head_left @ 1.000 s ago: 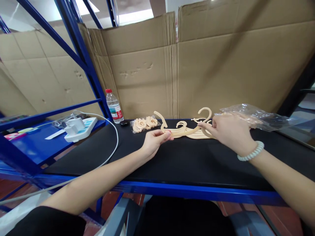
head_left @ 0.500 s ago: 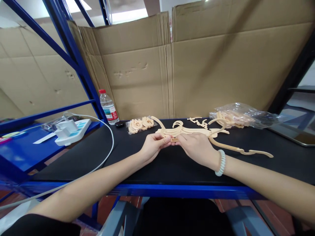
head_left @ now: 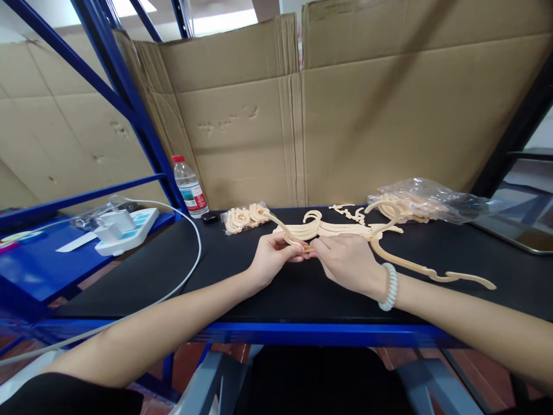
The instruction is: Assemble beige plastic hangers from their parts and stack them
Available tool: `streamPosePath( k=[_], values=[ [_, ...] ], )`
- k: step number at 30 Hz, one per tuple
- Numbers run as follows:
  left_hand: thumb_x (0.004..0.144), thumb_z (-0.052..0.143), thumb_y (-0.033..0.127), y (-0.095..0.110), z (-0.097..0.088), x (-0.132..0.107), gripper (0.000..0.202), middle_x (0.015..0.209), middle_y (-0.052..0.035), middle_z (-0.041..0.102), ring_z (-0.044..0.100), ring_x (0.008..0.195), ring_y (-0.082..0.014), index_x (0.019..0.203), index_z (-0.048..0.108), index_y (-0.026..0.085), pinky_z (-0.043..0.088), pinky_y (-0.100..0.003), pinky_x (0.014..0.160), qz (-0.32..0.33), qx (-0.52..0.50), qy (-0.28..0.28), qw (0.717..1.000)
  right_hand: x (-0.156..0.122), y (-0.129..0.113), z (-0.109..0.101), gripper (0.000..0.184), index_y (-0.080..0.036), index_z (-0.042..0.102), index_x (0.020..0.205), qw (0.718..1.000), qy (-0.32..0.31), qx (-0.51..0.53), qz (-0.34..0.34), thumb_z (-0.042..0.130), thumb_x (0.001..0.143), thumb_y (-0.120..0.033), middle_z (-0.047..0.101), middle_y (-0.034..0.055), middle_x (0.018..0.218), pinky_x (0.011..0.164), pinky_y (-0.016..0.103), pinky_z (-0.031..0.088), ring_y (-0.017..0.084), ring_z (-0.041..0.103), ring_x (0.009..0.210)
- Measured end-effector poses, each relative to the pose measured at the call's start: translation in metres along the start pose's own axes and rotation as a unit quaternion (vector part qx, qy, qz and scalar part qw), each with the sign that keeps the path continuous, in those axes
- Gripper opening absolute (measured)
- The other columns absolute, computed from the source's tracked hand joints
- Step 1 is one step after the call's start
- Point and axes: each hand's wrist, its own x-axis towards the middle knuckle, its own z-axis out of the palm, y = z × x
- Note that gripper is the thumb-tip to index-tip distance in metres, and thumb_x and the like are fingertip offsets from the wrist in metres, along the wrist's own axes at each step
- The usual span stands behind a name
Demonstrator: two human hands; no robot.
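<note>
A beige clothes hanger [head_left: 401, 260] is held low over the black tabletop, its notched arm reaching out to the right past my right wrist and its curved hook rising behind that hand. My left hand [head_left: 275, 259] pinches the hanger's left part with thumb and fingers, and a curved strip sticks up beyond the thumb. Close against it, my right hand [head_left: 349, 262] has its fingers closed on the same hanger. The fingertips nearly meet, and the exact grip is partly hidden. Behind the hands lies a stack of beige hangers [head_left: 298, 231] with a hook curling upward.
At the back are a bag of curved beige pieces [head_left: 245, 219], thin beige scraps [head_left: 355, 214] and a larger plastic bag of beige parts [head_left: 415, 202]. A water bottle [head_left: 190, 190] stands back left. A white cable [head_left: 196, 253] crosses the left side near a power strip [head_left: 129, 230].
The held hanger has tilted: its right arm now reaches lower and further right, and the strip by my left thumb has shifted slightly. Both hands keep their grip.
</note>
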Motion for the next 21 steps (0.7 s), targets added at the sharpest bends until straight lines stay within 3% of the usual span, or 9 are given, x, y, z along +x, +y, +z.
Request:
streamPosePath(
  k=[7, 13, 17, 21],
  values=[
    [0.059, 0.081, 0.027, -0.002, 0.005, 0.001, 0.030, 0.077, -0.0095, 0.072, 0.070, 0.069, -0.0188, 0.077, 0.066, 0.009, 0.056, -0.022, 0.059, -0.017, -0.015, 0.023, 0.999, 0.005, 0.001, -0.003, 0.018, -0.016, 0.061, 0.077, 0.994, -0.069, 0.025, 0.083, 0.047, 0.085, -0.020, 0.068, 0.0048, 0.070, 0.052, 0.030, 0.021, 0.019, 0.060, 0.062],
    [0.060, 0.080, 0.033, 0.002, 0.002, 0.005, 0.034, 0.071, -0.0088, 0.070, 0.068, 0.062, -0.0179, 0.079, 0.068, 0.008, 0.057, -0.025, 0.056, -0.018, 0.036, -0.001, 0.999, 0.004, 0.002, -0.005, 0.023, -0.016, 0.062, 0.080, 0.992, -0.086, 0.022, 0.089, 0.045, 0.090, -0.026, 0.069, 0.0057, 0.072, 0.052, 0.030, 0.019, 0.019, 0.060, 0.062],
    [0.063, 0.077, 0.039, 0.010, 0.001, 0.003, 0.034, 0.077, -0.0082, 0.067, 0.065, 0.059, -0.0153, 0.079, 0.070, 0.010, 0.057, -0.025, 0.053, 0.030, 0.079, -0.017, 0.996, 0.001, 0.005, -0.003, 0.024, -0.016, 0.062, 0.077, 0.994, -0.066, 0.028, 0.081, 0.047, 0.091, -0.029, 0.067, 0.0049, 0.070, 0.052, 0.029, 0.019, 0.017, 0.059, 0.061],
    [0.067, 0.074, 0.031, 0.016, 0.004, -0.001, 0.021, 0.078, -0.0067, 0.064, 0.064, 0.056, -0.0130, 0.070, 0.069, 0.011, 0.056, -0.024, 0.050, 0.108, 0.138, 0.006, 0.985, -0.002, 0.004, -0.002, 0.024, -0.016, 0.060, 0.072, 0.999, 0.002, 0.019, 0.049, 0.049, 0.090, -0.026, 0.064, 0.0025, 0.063, 0.052, 0.029, 0.020, 0.015, 0.055, 0.056]
  ],
)
